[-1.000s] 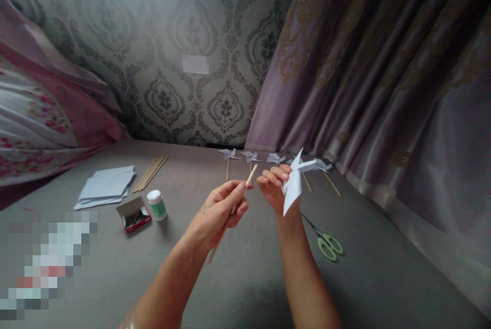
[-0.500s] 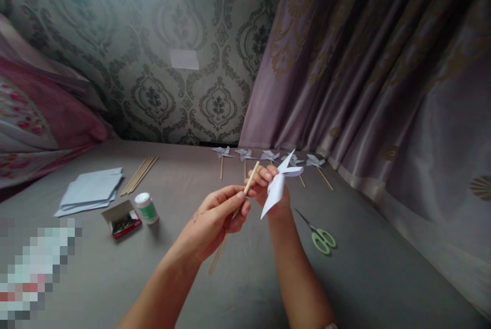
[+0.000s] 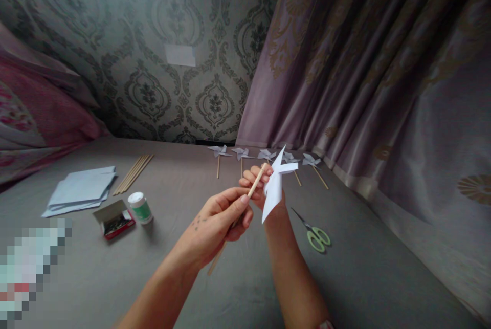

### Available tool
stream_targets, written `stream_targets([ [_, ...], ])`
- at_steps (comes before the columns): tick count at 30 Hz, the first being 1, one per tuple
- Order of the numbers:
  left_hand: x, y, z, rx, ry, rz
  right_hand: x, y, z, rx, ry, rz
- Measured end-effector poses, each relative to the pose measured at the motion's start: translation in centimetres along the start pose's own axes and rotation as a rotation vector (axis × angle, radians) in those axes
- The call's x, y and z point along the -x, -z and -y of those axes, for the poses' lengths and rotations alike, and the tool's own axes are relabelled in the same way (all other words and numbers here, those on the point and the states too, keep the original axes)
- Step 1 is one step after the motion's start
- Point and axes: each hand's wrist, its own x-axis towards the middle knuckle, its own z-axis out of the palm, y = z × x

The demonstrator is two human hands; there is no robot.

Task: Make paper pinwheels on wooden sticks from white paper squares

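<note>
The left hand [image 3: 226, 211] is curled round a slim, pale wooden stick [image 3: 255, 184], its thumb pressed along the shaft; the stick slants, its upper tip at the fingers of the right hand [image 3: 263, 183] and its lower end jutting out beneath the left palm; whether the tip touches those fingers cannot be told. The right hand grips a white folded-paper pinwheel [image 3: 273, 196], held edge-on above the middle of the grey cloth-covered surface [image 3: 115, 283]; the fingertips behind the paper are hidden. Along the far edge, toward the far right corner, lies a row of five white paper pinwheels on wooden sticks [image 3: 219, 151]; nearer the right edge lie green-handled metal scissors [image 3: 319, 239], blades slightly apart. On the left side are a stack of pale rectangular paper sheets [image 3: 80, 188] and, just beside it, a bundle of bare wooden sticks [image 3: 134, 174]; nearer than these, an open red cardboard box of small dark pieces [image 3: 117, 225] stands beside a white-capped, green-labelled plastic bottle [image 3: 140, 209].
</note>
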Motion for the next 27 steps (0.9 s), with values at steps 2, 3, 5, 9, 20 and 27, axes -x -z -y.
stream_targets([
  [2,0.0,-0.1,0.1,-0.013,-0.003,0.006,0.0,0.2,0.0,0.006,-0.003,-0.008],
  [3,0.0,-0.1,0.1,-0.017,-0.001,0.008,0.0,0.2,-0.1,0.004,-0.004,-0.013],
  [5,0.1,-0.1,0.2,-0.019,-0.001,0.016,0.0,0.1,-0.1,-0.013,0.003,-0.02],
  [9,0.1,-0.2,0.2,-0.019,-0.013,0.022,0.1,-0.4,0.0,-0.035,0.019,-0.023],
  [20,0.4,-0.4,0.2,-0.026,-0.02,0.037,0.3,-1.0,0.2,-0.047,0.019,-0.025],
  [27,0.5,-0.7,0.0,-0.044,-0.03,0.032,0.4,-1.4,0.4,0.004,0.012,-0.109],
])
